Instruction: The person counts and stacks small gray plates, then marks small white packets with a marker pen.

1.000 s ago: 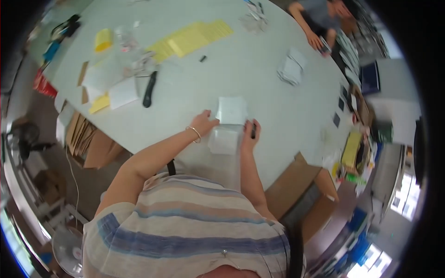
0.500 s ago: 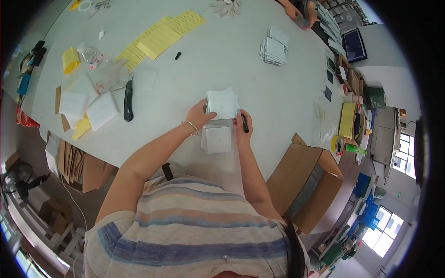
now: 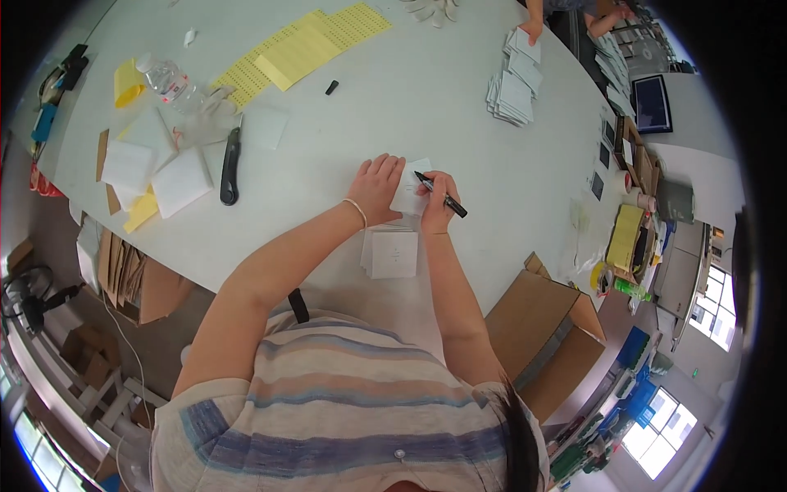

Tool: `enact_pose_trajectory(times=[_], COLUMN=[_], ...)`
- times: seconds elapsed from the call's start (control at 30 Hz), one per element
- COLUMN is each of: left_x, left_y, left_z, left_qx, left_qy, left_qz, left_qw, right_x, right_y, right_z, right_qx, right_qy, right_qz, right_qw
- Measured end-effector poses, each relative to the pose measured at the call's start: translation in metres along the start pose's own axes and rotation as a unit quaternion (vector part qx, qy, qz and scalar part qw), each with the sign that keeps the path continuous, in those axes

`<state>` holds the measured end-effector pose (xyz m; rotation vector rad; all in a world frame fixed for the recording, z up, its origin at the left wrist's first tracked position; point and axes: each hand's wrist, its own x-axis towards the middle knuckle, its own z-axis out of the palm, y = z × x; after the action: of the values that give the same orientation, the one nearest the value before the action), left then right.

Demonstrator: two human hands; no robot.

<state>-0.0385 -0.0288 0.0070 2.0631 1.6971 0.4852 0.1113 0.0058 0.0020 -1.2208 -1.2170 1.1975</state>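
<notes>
Yellow label sheets (image 3: 303, 49) lie at table's far side, a stack of white packets (image 3: 513, 82) far right, a dark screen (image 3: 653, 102) beyond, open brown cardboard box (image 3: 549, 328) beside table.

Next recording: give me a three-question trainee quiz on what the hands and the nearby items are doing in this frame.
1. True or false: the right hand holds a black marker with its tip on the small white card.
2. What does the left hand do? A) lifts the utility knife B) presses flat on the card's left edge C) grips the water bottle
3. Fill in: just nearer the person than the card lies a ___ of similar white cards.

Key: 1 true; 2 B; 3 stack.
</notes>
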Motion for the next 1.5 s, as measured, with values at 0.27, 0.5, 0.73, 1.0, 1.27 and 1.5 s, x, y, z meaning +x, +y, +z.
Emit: enact_pose_trajectory(times=[0.27, 0.5, 0.73, 1.0, 1.27, 1.5], left_x=[0.003, 0.003, 0.003, 0.003, 0.004, 0.005], left_y=[-0.001, 0.001, 0.000, 0.001, 0.000, -0.001], left_z=[-0.001, 0.005, 0.004, 0.001, 0.001, 0.003], left_qx=[0.003, 0.033, 0.028, 0.031, 0.039, 0.043], left_qy=[-0.012, -0.012, -0.014, -0.039, -0.047, -0.044], left_qz=[0.006, -0.004, -0.005, -0.015, -0.020, -0.014], left_qw=[1.000, 0.999, 1.000, 0.999, 0.998, 0.998], right_x=[0.004, 0.005, 0.007, 0.005, -0.009, -0.016], right_y=[0.013, 0.014, 0.016, 0.016, 0.018, 0.027], right_z=[-0.003, 0.000, 0.002, -0.001, -0.007, -0.016], right_qx=[-0.175, -0.257, -0.300, -0.310, -0.177, -0.236], right_qy=[0.008, 0.004, -0.004, -0.022, 0.021, 0.007], right_qz=[-0.068, -0.092, -0.113, -0.128, -0.084, -0.111], right_qw=[0.982, 0.962, 0.947, 0.942, 0.980, 0.965])
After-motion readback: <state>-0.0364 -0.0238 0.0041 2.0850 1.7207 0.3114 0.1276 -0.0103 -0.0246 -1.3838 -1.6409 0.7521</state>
